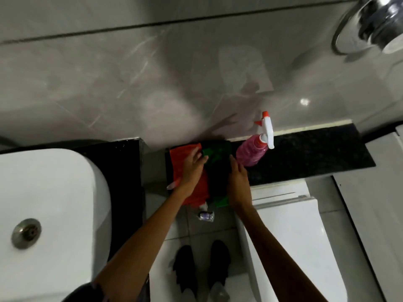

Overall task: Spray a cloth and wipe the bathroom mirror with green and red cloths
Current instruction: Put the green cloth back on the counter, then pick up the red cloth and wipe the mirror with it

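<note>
A red cloth and a dark green cloth lie side by side on a black stone ledge, both hanging over its front edge. My left hand rests on the red cloth, fingertips touching the green one. On the green cloth's right edge sits my right hand, fingers flat. Just right of the cloths stands a pink spray bottle with a white and orange trigger head. No mirror is in view.
A white sink basin with a metal drain is at the left. A white toilet sits below the ledge at the right. A small can lies on the tiled floor near my feet. The grey tiled wall rises behind the ledge.
</note>
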